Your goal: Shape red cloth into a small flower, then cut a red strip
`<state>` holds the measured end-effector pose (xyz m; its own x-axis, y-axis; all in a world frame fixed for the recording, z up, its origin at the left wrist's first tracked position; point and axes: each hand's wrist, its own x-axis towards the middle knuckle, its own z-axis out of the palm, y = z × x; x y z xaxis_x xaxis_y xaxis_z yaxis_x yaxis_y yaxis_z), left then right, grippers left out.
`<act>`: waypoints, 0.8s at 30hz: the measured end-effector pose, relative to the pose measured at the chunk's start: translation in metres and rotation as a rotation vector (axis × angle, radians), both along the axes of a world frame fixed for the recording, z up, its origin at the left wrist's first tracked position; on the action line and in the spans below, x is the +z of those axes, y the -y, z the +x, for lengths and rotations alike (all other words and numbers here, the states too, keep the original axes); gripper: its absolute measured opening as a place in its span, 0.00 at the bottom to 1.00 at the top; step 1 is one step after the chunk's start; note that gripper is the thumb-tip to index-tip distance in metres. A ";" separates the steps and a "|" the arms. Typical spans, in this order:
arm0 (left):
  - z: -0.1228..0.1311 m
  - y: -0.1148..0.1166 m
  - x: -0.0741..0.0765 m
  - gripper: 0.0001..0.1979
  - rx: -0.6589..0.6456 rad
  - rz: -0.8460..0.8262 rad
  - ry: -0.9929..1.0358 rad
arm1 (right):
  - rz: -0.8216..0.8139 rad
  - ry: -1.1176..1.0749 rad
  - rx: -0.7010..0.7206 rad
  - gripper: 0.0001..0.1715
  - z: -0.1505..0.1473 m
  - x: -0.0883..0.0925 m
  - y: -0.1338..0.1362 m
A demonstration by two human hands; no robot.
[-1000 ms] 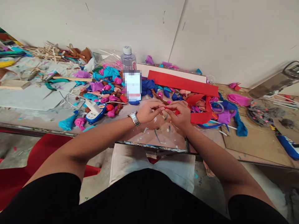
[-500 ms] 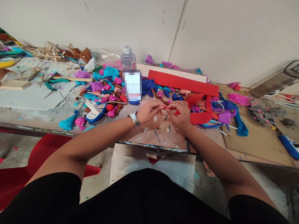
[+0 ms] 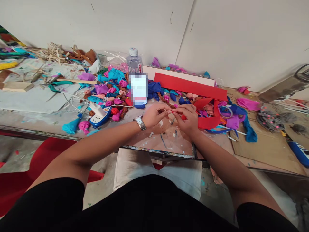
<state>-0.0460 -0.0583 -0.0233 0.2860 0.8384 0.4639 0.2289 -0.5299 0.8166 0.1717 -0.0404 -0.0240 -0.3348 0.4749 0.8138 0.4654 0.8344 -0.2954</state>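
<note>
My left hand (image 3: 154, 115), with a metal watch (image 3: 139, 122) on the wrist, and my right hand (image 3: 187, 118) meet fingertip to fingertip over the worktable (image 3: 169, 138). Both pinch a small red strip of fabric or paper (image 3: 184, 116); most of it is hidden by the fingers. It runs to the right into a loose red strip (image 3: 207, 121) lying on the table. Small rolled rosettes in pink, blue and brown (image 3: 116, 103) lie to the left of my hands.
A water bottle (image 3: 134, 62) and a blurred card (image 3: 138, 88) stand behind my hands. A long red sheet (image 3: 190, 85) lies along the wall. A white and blue power strip (image 3: 98, 115), wooden sticks (image 3: 53, 51), teal pliers (image 3: 56, 86) and a cardboard sheet (image 3: 263, 145) surround the area.
My fingertips have closed in, hiding more of the red piece between them. The view has shifted slightly; both hands stay in the same place.
</note>
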 end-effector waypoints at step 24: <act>-0.004 -0.006 -0.004 0.18 -0.031 0.176 0.020 | -0.125 0.009 0.000 0.16 0.000 0.002 0.001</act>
